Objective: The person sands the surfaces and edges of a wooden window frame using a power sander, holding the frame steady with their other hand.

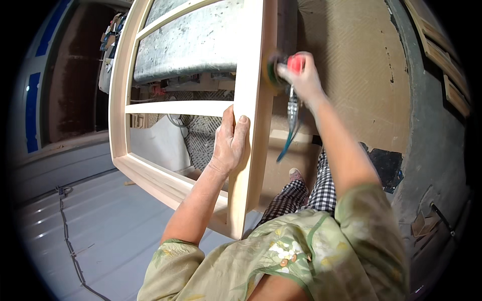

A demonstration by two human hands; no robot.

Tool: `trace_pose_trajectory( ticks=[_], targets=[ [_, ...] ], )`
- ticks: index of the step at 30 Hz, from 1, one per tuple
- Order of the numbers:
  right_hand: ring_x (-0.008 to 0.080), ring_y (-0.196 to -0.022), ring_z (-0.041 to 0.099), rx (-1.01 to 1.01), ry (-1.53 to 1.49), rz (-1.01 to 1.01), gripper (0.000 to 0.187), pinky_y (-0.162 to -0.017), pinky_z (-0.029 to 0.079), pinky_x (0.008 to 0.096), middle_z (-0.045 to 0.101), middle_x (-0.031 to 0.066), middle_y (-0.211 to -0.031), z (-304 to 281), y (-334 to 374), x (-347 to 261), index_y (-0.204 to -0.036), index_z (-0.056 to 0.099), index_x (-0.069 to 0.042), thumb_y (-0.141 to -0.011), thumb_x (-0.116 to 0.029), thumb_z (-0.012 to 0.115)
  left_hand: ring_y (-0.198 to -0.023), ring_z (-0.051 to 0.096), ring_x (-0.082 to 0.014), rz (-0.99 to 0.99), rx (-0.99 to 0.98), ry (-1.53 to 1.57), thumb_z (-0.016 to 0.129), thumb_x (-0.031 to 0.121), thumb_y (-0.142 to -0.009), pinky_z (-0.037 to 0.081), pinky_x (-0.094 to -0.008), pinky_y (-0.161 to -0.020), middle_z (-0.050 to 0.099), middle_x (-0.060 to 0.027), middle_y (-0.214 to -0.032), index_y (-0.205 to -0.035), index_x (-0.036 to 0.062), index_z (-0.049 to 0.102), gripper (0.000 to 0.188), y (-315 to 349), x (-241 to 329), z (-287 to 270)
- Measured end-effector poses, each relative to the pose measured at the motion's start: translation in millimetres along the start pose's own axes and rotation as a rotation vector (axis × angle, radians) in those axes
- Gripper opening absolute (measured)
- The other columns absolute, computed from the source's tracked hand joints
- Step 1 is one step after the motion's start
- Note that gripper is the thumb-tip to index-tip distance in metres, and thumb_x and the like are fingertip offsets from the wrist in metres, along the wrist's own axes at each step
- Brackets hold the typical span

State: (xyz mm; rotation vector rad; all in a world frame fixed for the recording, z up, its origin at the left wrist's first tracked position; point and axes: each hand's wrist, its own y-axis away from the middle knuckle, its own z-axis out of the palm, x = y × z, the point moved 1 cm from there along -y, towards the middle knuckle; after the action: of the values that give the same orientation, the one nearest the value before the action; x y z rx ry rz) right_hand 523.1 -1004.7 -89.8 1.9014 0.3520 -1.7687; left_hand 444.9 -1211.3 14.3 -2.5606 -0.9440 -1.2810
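Note:
A large pale wooden frame (247, 75) with crossbars stands before me, reaching from the top of the view down near my waist. My left hand (230, 141) is closed round its near side rail, beside the joint with a crossbar (181, 108). On the outer right side of that rail, my right hand (303, 80) grips a red-bodied air sander (295, 63), blurred by motion. The sander's dark round pad (273, 70) is at the rail's side face; whether it touches cannot be made out. A blue-green hose (286, 146) with a metal fitting hangs below the sander.
Behind the frame lies a speckled grey surface (186, 52). Brown sheeting (356, 85) covers the floor on the right, with a black patch (384, 168) near my legs. Wooden pieces (442, 55) lean at the far right. A dark cable (68, 236) runs along the grey corrugated sheet (120, 231).

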Motion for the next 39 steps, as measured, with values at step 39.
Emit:
trace_pose_trajectory(
  ticks=[39],
  targets=[
    [0.0419, -0.103, 0.061, -0.241, 0.997, -0.416, 0.059, -0.082, 0.053, 0.0513, 0.042, 0.0293, -0.132, 9, 96, -50, -0.129, 0.043, -0.006, -0.074, -0.008, 0.066, -0.123, 0.046, -0.0244, -0.036, -0.010, 0.057, 0.037, 0.023, -0.101, 0.032, -0.0333, -0.106, 0.051, -0.0193, -0.132, -0.139, -0.0043, 0.037, 0.047, 38, -7, -2]
  ],
)
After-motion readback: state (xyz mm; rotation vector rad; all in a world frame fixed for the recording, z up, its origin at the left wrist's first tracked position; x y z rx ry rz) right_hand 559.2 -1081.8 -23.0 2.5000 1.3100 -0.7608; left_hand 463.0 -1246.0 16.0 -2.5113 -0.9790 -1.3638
